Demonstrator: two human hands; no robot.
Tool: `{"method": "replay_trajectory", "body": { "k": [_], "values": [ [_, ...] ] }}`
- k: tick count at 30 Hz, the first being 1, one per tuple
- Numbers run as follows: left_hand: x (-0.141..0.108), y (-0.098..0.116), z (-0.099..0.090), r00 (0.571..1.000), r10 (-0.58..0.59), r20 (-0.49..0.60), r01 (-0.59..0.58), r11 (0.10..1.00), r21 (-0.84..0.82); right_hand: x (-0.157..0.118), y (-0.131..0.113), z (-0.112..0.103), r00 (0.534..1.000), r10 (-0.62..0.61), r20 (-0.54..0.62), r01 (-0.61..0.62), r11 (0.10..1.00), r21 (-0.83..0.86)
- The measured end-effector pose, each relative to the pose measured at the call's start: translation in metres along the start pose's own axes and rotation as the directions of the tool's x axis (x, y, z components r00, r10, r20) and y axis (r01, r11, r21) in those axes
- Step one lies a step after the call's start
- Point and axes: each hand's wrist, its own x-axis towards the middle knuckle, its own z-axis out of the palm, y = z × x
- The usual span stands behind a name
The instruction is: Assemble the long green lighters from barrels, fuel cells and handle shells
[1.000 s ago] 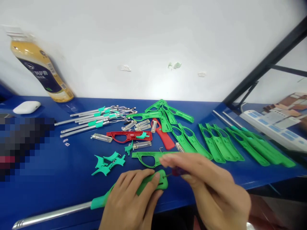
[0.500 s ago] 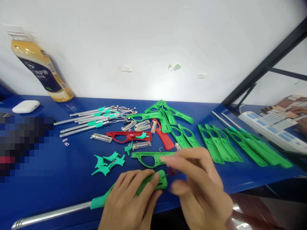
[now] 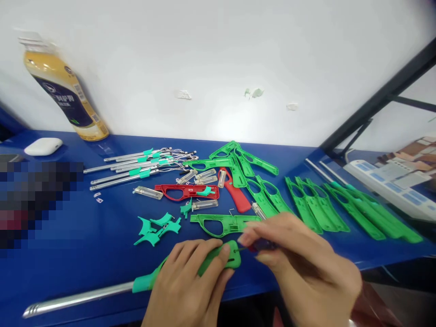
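My left hand (image 3: 190, 277) is wrapped over a green lighter (image 3: 235, 259) with a long silver tube (image 3: 81, 299) pointing left. At the lighter's right end, near a small hole, is the thin tip of a screwdriver (image 3: 262, 244). My right hand (image 3: 303, 263) pinches its dark red and blue handle between thumb and fingers. Just behind the hands lies an open green shell half (image 3: 223, 225). A red shell half (image 3: 185, 192) with a teal trigger in it rests farther back, beside a red handle piece (image 3: 238, 195).
Teal triggers (image 3: 158, 229), clear fuel tanks (image 3: 148, 192) and metal tubes with wires (image 3: 124, 179) lie on the blue table (image 3: 85, 254). Green shells (image 3: 315, 204) are at the right. A yellow bottle (image 3: 64, 95) and a white case (image 3: 43, 146) stand back left.
My right hand has shifted right, and the screwdriver handle in its fingers now shows more clearly. The view has moved slightly. My left hand keeps its hold on the green lighter.
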Motion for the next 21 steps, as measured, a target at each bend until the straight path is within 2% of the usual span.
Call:
{"method": "replay_trajectory", "body": {
  "k": [2, 3, 5, 7, 9, 11, 12, 15, 16, 18, 20, 21],
  "values": [
    [-0.0001, 0.0003, 0.0003, 1.000, -0.006, 0.004, 0.006, 1.000, 0.010, -0.0005, 0.0018, -0.0002, 0.992, -0.031, -0.121, 0.022, 0.997, -0.074],
    [-0.0001, 0.0004, 0.0005, 1.000, -0.009, 0.007, 0.009, 1.000, 0.012, -0.0011, 0.0019, -0.0004, 0.991, -0.026, -0.128, 0.010, 0.992, -0.127],
    [-0.0001, 0.0006, 0.0008, 1.000, -0.008, 0.000, 0.008, 1.000, 0.010, -0.0025, 0.0007, -0.0010, 0.999, 0.015, -0.041, -0.022, 0.985, -0.170],
    [0.0005, 0.0008, 0.0008, 1.000, 0.000, -0.004, 0.000, 1.000, 0.005, -0.0036, -0.0013, -0.0011, 0.998, 0.044, 0.040, -0.039, 0.993, -0.115],
    [0.0018, 0.0011, 0.0003, 1.000, 0.005, -0.011, -0.005, 1.000, 0.014, -0.0045, -0.0022, -0.0005, 1.000, -0.022, -0.012, 0.020, 0.996, -0.085],
    [0.0036, 0.0013, -0.0006, 1.000, 0.012, -0.027, -0.011, 1.000, 0.028, -0.0054, -0.0022, 0.0001, 0.993, -0.104, -0.057, 0.094, 0.983, -0.156],
    [0.0045, 0.0015, -0.0011, 0.999, 0.012, -0.033, -0.011, 1.000, 0.028, -0.0058, -0.0022, 0.0000, 0.993, -0.114, -0.039, 0.104, 0.973, -0.207],
    [0.0058, 0.0019, -0.0019, 0.999, -0.004, -0.036, 0.004, 1.000, -0.001, -0.0068, -0.0029, -0.0013, 0.991, -0.055, 0.118, 0.079, 0.975, -0.210],
    [0.0057, 0.0020, -0.0019, 1.000, -0.008, -0.027, 0.007, 1.000, -0.003, -0.0071, -0.0030, -0.0015, 0.990, -0.051, 0.134, 0.076, 0.980, -0.184],
    [0.0051, 0.0021, -0.0013, 0.999, -0.001, -0.034, 0.002, 1.000, 0.018, -0.0073, -0.0029, -0.0014, 0.995, -0.098, 0.025, 0.101, 0.981, -0.167],
    [0.0042, 0.0021, -0.0004, 0.999, 0.016, -0.033, -0.015, 0.999, 0.035, -0.0068, -0.0026, -0.0019, 0.983, -0.152, -0.101, 0.126, 0.965, -0.228],
    [0.0038, 0.0020, 0.0000, 0.999, 0.017, -0.030, -0.016, 0.999, 0.033, -0.0062, -0.0027, -0.0030, 0.986, -0.149, -0.078, 0.124, 0.957, -0.261]
  ]
}}
